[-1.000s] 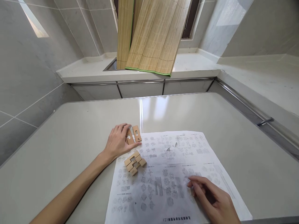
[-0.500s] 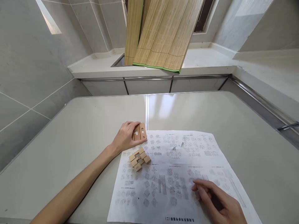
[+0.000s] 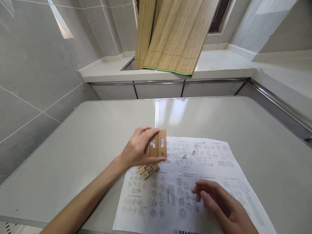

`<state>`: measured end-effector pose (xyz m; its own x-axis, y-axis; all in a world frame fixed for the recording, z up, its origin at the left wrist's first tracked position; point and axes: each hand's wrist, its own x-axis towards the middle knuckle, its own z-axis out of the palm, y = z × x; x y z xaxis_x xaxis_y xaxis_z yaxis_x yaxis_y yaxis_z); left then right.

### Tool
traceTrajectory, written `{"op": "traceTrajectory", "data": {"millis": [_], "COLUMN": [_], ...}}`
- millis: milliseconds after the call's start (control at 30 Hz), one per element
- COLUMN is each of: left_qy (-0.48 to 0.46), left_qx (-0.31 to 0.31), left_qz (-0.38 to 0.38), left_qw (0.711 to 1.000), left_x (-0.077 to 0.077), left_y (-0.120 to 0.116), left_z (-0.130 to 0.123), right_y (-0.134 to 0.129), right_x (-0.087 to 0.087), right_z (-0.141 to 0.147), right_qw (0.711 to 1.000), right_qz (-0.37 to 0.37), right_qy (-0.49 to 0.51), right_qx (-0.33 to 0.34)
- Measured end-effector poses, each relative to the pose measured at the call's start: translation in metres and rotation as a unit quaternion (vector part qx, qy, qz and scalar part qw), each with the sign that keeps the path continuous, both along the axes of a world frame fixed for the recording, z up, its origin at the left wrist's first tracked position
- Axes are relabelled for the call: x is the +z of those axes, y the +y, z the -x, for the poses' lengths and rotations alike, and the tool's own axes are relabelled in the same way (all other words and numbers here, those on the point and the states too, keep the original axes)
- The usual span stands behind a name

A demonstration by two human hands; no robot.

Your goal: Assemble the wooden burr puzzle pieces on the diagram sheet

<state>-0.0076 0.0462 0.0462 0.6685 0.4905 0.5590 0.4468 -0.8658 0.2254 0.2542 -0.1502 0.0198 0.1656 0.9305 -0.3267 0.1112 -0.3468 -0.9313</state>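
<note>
Between thumb and fingers, my left hand [image 3: 140, 146] grips a flat wooden puzzle board [image 3: 162, 143] with cut-out slots, lifted above the sheet. Partly hidden behind that hand, a small cluster of interlocking wooden puzzle pieces [image 3: 146, 171] lies on the printed paper sheet [image 3: 143, 217]. The sheet is covered in small line diagrams and text that appears upside down. Over its lower right part hovers my right hand [image 3: 224, 206], fingers half curled and thumb apart, with nothing visible in it; it is slightly blurred.
A pale table [image 3: 102, 130] with a centre seam fills the foreground. Beyond it are a white ledge [image 3: 219, 61] and a hanging bamboo mat [image 3: 175, 39] with green edging. Grey tiled walls [image 3: 36, 65] stand to the left, and a metal rail [image 3: 280, 97] runs along the right.
My left hand has raised the wooden board and brought it right and toward me, now covering part of the piece cluster. My right hand has shifted slightly left. The camera view has moved a little.
</note>
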Motion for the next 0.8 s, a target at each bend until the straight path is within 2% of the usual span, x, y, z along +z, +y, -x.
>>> {"op": "traceTrajectory", "data": {"millis": [67,167,233,333,500,600,800], "left_qy": [-0.024,-0.041,-0.035,-0.041,-0.103,-0.114,-0.107], "left_qx": [-0.046,-0.12,-0.136,-0.126,-0.128,-0.117,-0.105], "left_qz": [-0.003,0.003,0.006,0.024,0.053,0.068,0.081], "left_qw": [0.999,0.992,0.99,0.991,0.985,0.984,0.985], "left_x": [0.006,0.003,-0.003,-0.014,-0.022,-0.025,-0.03], "left_y": [-0.015,-0.035,-0.044,-0.052,-0.057,-0.058,-0.062], "left_z": [-0.021,-0.049,-0.061,-0.067,-0.064,-0.063,-0.065], "right_y": [0.017,0.042,0.054,0.066,0.078,0.081,0.085], "right_x": [0.012,0.024,0.027,0.027,0.023,0.017,0.008], "right_z": [0.007,0.017,0.02,0.019,0.003,-0.007,-0.008], "right_qw": [0.997,0.981,0.963,0.941,0.925,0.917,0.95], "right_qz": [0.009,0.054,0.071,0.088,0.099,0.121,0.125], "right_qy": [0.073,0.18,0.251,0.315,0.337,0.347,0.228], "right_qx": [0.025,0.042,0.066,0.085,0.146,0.157,0.172]}}
